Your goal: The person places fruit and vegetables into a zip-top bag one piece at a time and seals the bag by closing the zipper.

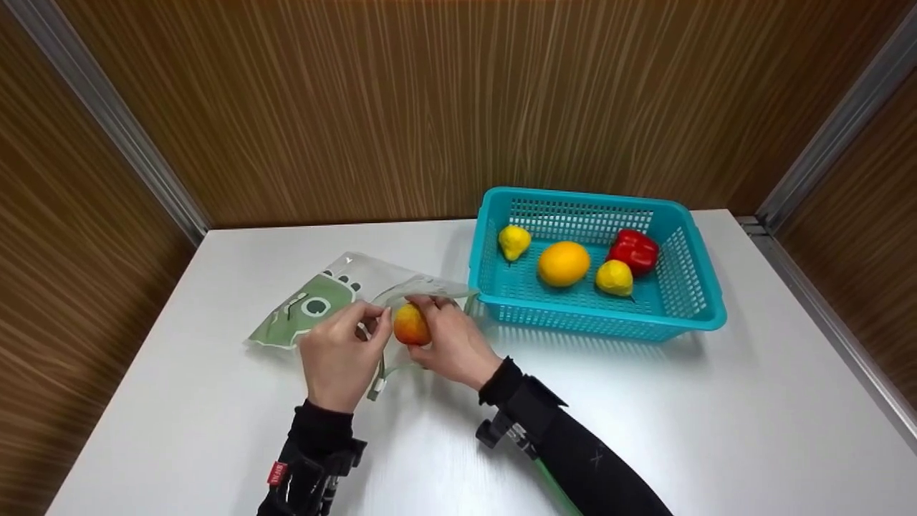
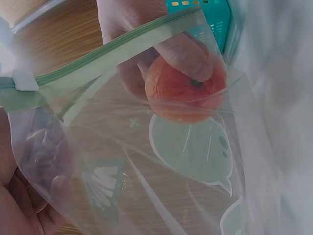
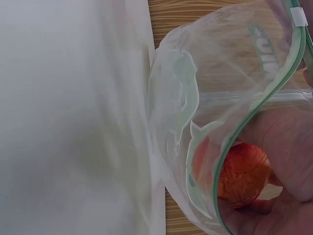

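Observation:
A clear zip bag [image 1: 372,276] with green cartoon prints lies on the white table, its mouth held apart. My left hand [image 1: 342,356] pinches the bag's edge near the white slider [image 3: 299,16]. In my right hand [image 1: 457,342] is a round red-and-yellow fruit [image 1: 411,325], gripped between thumb and fingers. Through the clear plastic in the left wrist view, the fruit [image 2: 183,100] shows just inside the green-rimmed mouth. The right wrist view has the right fingers reaching past that green rim [image 3: 244,120], still around the fruit, with part of it behind the plastic.
A turquoise basket [image 1: 602,315] stands right of the bag, near the table's back edge. It holds two yellow pears [image 1: 514,241], an orange fruit [image 1: 564,264] and a red bell pepper [image 1: 635,251]. Wood-grain panels [image 1: 430,107] enclose the white table [image 1: 179,401] at the back and sides.

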The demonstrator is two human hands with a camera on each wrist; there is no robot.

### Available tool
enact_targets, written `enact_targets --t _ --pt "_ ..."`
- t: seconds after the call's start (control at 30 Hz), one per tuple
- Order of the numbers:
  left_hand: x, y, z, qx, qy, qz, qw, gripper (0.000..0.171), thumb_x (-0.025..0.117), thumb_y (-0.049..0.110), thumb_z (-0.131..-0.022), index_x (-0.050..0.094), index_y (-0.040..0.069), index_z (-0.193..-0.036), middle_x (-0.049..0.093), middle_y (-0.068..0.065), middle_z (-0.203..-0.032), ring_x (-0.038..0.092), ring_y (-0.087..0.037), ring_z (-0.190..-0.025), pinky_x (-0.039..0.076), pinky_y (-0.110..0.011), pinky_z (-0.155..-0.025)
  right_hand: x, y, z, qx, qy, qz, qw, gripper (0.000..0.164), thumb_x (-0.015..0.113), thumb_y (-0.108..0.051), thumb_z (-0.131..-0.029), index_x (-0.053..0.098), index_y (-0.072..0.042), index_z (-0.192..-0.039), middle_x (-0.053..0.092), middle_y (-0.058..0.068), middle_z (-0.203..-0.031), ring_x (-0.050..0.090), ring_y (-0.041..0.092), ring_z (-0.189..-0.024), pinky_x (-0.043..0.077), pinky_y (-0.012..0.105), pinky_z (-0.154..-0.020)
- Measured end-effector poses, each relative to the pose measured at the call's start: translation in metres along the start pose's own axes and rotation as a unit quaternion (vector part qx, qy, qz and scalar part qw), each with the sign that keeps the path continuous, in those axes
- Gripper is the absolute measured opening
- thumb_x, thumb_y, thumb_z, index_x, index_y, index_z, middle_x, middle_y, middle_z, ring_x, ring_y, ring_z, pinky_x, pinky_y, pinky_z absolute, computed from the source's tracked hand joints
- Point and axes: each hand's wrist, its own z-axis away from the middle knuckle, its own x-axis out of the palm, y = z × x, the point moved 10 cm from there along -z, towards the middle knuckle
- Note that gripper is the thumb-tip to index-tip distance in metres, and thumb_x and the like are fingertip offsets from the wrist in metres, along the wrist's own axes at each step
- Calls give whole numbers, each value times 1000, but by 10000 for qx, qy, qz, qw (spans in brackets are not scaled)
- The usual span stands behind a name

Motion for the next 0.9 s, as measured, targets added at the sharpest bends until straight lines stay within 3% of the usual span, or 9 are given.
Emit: enact_targets --t 0.9 --pt "1 0 0 -55 -110 -29 9999 10 72 17 -80 67 15 -71 64 4 -59 59 -9 -50 42 -23 -46 -3 -6 2 -264 154 113 9995 62 72 -29 -81 48 -14 -136 61 11 -127 60 24 -110 52 36 -94"
